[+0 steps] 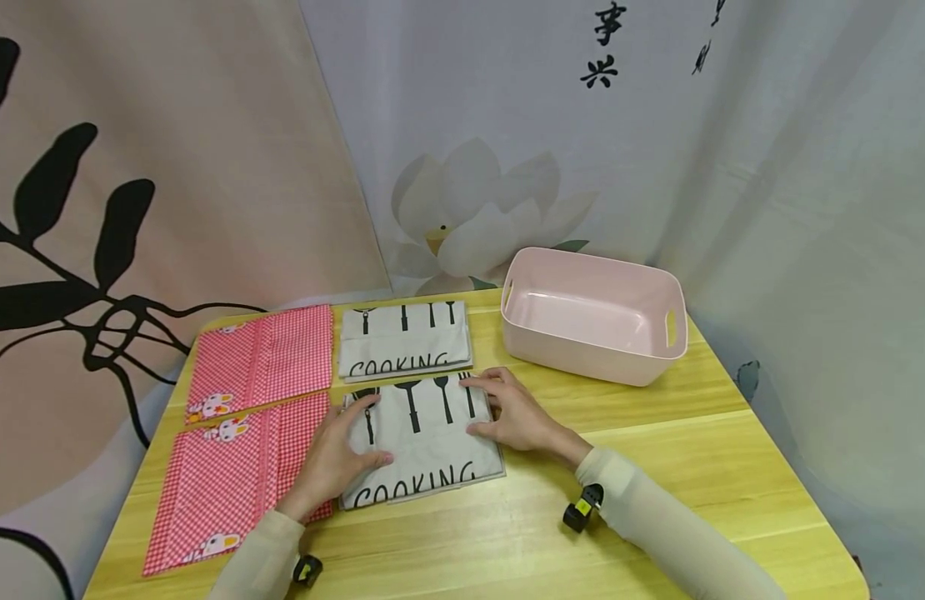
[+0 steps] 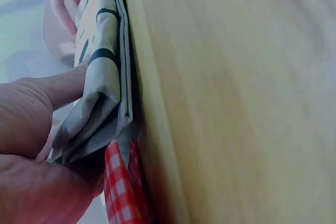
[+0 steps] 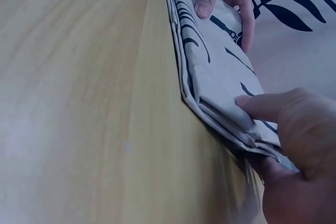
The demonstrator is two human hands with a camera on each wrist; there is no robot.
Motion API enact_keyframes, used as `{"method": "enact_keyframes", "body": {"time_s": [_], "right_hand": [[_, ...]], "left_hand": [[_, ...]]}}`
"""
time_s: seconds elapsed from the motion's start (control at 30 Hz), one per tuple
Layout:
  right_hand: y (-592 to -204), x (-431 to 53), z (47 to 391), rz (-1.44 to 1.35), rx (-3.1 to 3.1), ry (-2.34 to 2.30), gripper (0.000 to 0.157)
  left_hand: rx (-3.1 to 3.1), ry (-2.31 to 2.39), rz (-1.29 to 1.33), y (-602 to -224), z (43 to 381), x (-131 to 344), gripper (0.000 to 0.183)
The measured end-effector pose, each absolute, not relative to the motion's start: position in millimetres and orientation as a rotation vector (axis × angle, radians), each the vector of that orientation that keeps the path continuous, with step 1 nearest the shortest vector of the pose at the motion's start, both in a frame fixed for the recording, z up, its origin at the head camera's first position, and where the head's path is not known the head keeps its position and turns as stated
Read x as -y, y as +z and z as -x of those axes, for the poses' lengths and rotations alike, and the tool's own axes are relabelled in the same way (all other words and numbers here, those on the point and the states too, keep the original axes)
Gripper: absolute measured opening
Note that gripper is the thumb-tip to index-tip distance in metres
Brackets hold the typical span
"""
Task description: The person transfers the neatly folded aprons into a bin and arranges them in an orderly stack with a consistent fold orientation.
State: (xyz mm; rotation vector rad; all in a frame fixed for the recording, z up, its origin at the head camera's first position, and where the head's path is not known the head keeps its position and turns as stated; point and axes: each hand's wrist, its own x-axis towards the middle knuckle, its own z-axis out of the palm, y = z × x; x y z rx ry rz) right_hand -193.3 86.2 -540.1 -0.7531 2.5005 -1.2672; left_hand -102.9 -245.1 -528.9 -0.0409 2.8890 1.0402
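Observation:
A folded white cloth (image 1: 425, 433) printed with black utensils and the word COOKING lies at the near middle of the table. My left hand (image 1: 335, 458) holds its left edge, with thumb and forefinger over the top; other fingers are hidden at the side. At the right edge, my right hand (image 1: 518, 412) grips the same cloth. In the right wrist view, the thumb of that hand (image 3: 310, 145) presses on top while a finger goes under the layered edge. The left wrist view shows the left thumb against the cloth's folds (image 2: 102, 77).
Behind lies a second folded COOKING cloth (image 1: 406, 340). To the left are two folded red gingham cloths with rabbit prints, one far (image 1: 263, 358) and one near (image 1: 222, 483). A pink plastic basket (image 1: 582, 367) stands at the back right of the wooden table (image 1: 657, 450).

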Motion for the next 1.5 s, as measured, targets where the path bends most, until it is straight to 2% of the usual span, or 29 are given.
{"method": "enact_keyframes", "body": {"time_s": [0.17, 0.43, 0.7, 0.93, 1.23, 1.5], "right_hand": [[-542, -87, 192, 0.664, -2.378, -1.417, 0.076], [-547, -89, 191, 0.692, -2.337, -1.456, 0.061], [-545, -94, 189, 0.676, -2.138, -1.575, 0.071], [-541, -98, 188, 0.556, -2.016, -1.623, 0.064], [-539, -105, 183, 0.658, -2.089, -1.573, 0.077], [-528, -110, 176, 0.681, -2.138, -1.569, 0.081]], "left_hand": [[-2.833, 1.171, 0.074, -529, 103, 245, 0.098], [-2.743, 1.303, 0.118, -528, 101, 244, 0.096], [-2.671, 1.402, 0.155, -526, 100, 246, 0.097], [-2.614, 1.447, 0.150, -526, 99, 248, 0.097], [-2.623, 1.491, 0.071, -526, 98, 246, 0.098], [-2.620, 1.544, 0.017, -520, 97, 244, 0.099]]}}
